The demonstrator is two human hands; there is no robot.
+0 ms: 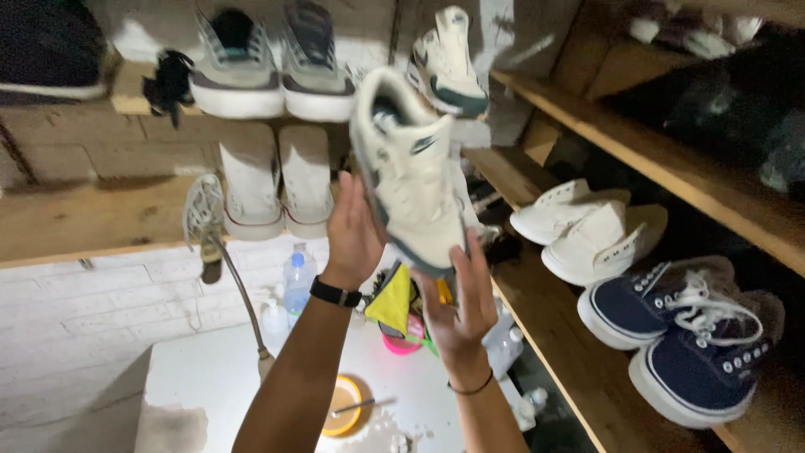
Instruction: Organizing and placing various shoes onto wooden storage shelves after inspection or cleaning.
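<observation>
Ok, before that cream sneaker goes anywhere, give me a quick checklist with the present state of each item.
1. Left hand on the cream sneaker, at its side: ok.
2. Right hand under the sneaker's lower end: ok.
3. Matching sneaker set on the upper shelf: ok.
4. Free gap on that shelf beside it: cannot tell.
5. White table below holds a water bottle and a yellow dish: not ok if the sneaker drops.

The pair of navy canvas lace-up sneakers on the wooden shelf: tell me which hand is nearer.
Right. The right hand, under the cream sneaker, is closer to the navy sneakers; the left hand holds the sneaker's far side.
</observation>
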